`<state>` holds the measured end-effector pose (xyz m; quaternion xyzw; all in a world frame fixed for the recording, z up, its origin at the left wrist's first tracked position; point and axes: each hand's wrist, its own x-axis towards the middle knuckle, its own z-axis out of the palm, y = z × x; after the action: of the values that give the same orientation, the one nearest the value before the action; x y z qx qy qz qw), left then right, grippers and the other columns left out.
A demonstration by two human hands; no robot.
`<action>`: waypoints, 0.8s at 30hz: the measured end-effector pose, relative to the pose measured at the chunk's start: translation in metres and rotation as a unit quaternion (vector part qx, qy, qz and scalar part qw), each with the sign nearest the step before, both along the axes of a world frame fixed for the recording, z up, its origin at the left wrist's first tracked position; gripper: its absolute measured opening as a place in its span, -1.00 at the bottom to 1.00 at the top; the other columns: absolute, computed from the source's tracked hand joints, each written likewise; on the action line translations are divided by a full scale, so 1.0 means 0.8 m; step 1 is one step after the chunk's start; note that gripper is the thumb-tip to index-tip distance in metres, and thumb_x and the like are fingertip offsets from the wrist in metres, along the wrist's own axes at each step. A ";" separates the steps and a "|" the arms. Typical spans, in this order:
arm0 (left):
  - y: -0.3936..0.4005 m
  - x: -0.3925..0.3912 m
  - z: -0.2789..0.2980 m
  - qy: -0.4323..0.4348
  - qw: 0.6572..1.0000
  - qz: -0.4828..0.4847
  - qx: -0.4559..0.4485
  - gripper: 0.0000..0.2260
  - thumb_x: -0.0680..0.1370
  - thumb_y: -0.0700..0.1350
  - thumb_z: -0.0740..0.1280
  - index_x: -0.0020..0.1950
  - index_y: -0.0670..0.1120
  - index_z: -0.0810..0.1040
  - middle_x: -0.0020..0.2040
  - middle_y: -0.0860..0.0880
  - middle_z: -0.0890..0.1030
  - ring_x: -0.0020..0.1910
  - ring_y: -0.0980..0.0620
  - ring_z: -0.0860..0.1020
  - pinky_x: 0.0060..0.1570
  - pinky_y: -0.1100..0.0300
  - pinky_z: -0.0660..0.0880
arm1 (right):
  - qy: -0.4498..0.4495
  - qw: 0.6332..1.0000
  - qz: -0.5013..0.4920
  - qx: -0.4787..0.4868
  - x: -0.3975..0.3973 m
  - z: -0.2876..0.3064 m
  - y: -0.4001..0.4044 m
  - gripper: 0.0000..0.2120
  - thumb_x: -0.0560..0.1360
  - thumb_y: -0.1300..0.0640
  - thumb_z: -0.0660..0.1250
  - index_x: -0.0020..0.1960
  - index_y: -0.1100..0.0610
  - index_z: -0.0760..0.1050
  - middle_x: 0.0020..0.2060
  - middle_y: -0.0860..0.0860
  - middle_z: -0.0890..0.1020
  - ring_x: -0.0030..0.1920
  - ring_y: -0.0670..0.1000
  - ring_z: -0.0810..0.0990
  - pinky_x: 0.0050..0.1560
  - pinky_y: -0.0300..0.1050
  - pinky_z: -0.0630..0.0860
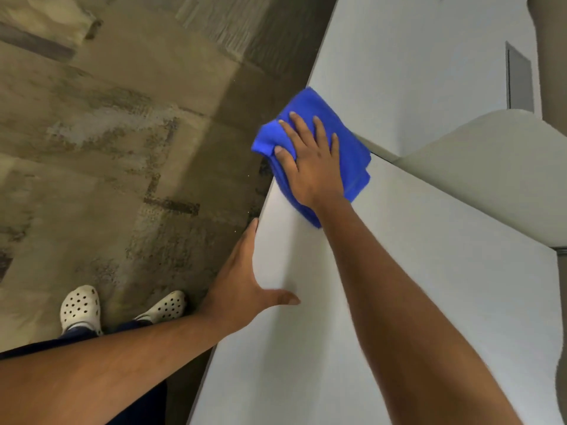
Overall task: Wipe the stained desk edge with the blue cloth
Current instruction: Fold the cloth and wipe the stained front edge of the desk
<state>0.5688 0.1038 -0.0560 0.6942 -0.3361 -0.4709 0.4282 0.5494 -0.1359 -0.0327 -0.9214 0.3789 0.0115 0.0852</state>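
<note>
A folded blue cloth lies over the left edge of the white desk, near where two desk sections meet. My right hand presses flat on the cloth with fingers spread, thumb over its folded left side. My left hand rests on the desk edge closer to me, thumb on top of the surface and fingers along the side; it holds nothing. No stain is visible on the uncovered edge.
A raised white curved panel stands on the desk to the right of the cloth. A grey rectangular cover sits in the far desk section. To the left lies worn brownish carpet, with my feet in white clogs.
</note>
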 end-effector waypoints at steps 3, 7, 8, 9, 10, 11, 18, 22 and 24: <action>0.004 0.001 0.000 0.017 1.000 0.000 -0.008 0.33 0.10 0.43 0.63 0.66 0.25 -0.10 0.56 0.46 0.14 0.46 0.43 0.12 0.41 0.24 0.24 | -0.044 0.998 0.030 0.043 -0.063 0.007 -0.042 -0.47 0.73 -0.18 0.03 0.66 -0.06 0.19 0.65 -0.10 0.25 0.67 0.08 0.12 0.65 0.23 0.03; 0.005 0.001 0.002 0.025 1.000 -0.002 0.002 0.30 0.15 0.35 0.67 0.66 0.27 -0.11 0.57 0.43 0.16 0.42 0.48 0.13 0.39 0.21 0.25 | -0.064 0.981 -0.176 0.047 -0.134 0.008 -0.049 -0.44 0.74 -0.14 0.05 0.67 0.05 0.15 0.65 -0.01 0.26 0.67 0.11 0.13 0.66 0.19 0.00; 0.005 0.001 0.001 0.025 1.000 -0.004 -0.001 0.29 0.16 0.33 0.67 0.65 0.28 -0.11 0.50 0.54 0.14 0.36 0.59 0.14 0.37 0.27 0.25 | -0.059 0.976 -0.208 0.041 -0.135 0.005 -0.031 -0.42 0.73 -0.17 0.03 0.68 0.02 0.11 0.66 -0.04 0.23 0.68 0.09 0.09 0.66 0.20 -0.02; 0.005 0.001 -0.001 0.023 1.000 -0.006 -0.005 0.27 0.17 0.31 0.68 0.64 0.29 -0.10 0.43 0.64 0.10 0.31 0.68 0.12 0.34 0.34 0.24 | -0.054 0.973 -0.224 0.032 -0.134 0.002 -0.008 -0.41 0.72 -0.20 0.01 0.69 -0.02 0.08 0.67 -0.07 0.19 0.69 0.08 0.05 0.67 0.22 -0.04; 0.005 0.001 -0.003 0.022 1.000 -0.008 -0.007 0.26 0.18 0.30 0.68 0.64 0.28 -0.10 0.40 0.68 0.07 0.31 0.71 0.10 0.31 0.40 0.23 | -0.048 0.973 -0.225 0.022 -0.133 -0.001 0.019 -0.39 0.70 -0.24 -0.02 0.69 -0.06 0.04 0.68 -0.11 0.15 0.69 0.07 0.02 0.67 0.23 -0.06; 0.005 0.000 -0.003 0.023 1.000 -0.008 -0.006 0.27 0.18 0.28 0.68 0.65 0.27 -0.10 0.44 0.63 0.08 0.34 0.68 0.10 0.33 0.41 0.23 | -0.044 0.976 -0.214 0.014 -0.134 -0.003 0.047 -0.38 0.69 -0.29 -0.06 0.69 -0.10 -0.01 0.68 -0.13 0.12 0.70 0.06 0.00 0.67 0.23 -0.08; -0.005 0.002 -0.004 0.059 0.998 -0.007 -0.032 0.22 0.28 0.07 0.73 0.69 0.06 -0.03 0.65 0.12 0.24 0.58 0.19 0.26 0.53 0.08 0.37 | 0.010 0.992 -0.122 0.020 -0.115 -0.010 0.136 -0.39 0.64 -0.42 -0.21 0.63 -0.32 -0.26 0.70 -0.16 0.01 0.71 0.03 -0.11 0.67 0.18 -0.17; 0.000 -0.002 -0.007 0.062 0.998 -0.004 -0.014 0.30 0.29 0.14 0.70 0.67 0.18 -0.24 0.69 0.17 0.05 0.58 0.18 0.15 0.47 0.17 0.21 | 0.009 0.993 -0.118 0.020 -0.053 -0.003 0.055 -0.37 0.69 -0.31 -0.09 0.69 -0.13 -0.06 0.70 -0.11 0.06 0.70 0.05 -0.05 0.68 0.24 -0.11; 0.001 -0.003 -0.008 0.069 0.998 -0.012 -0.005 0.29 0.32 0.16 0.67 0.66 0.21 -0.30 0.70 0.18 0.01 0.63 0.04 0.15 0.53 -0.03 0.27 | -0.004 0.989 -0.144 0.017 -0.018 -0.001 0.019 -0.40 0.72 -0.24 -0.04 0.70 -0.08 -0.02 0.70 -0.09 0.08 0.70 0.07 -0.03 0.66 0.28 -0.08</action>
<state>0.5662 0.1044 -0.0622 0.6539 -0.3168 -0.5208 0.4481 0.5351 -0.1210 -0.0332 -0.8557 0.5069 0.0017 0.1036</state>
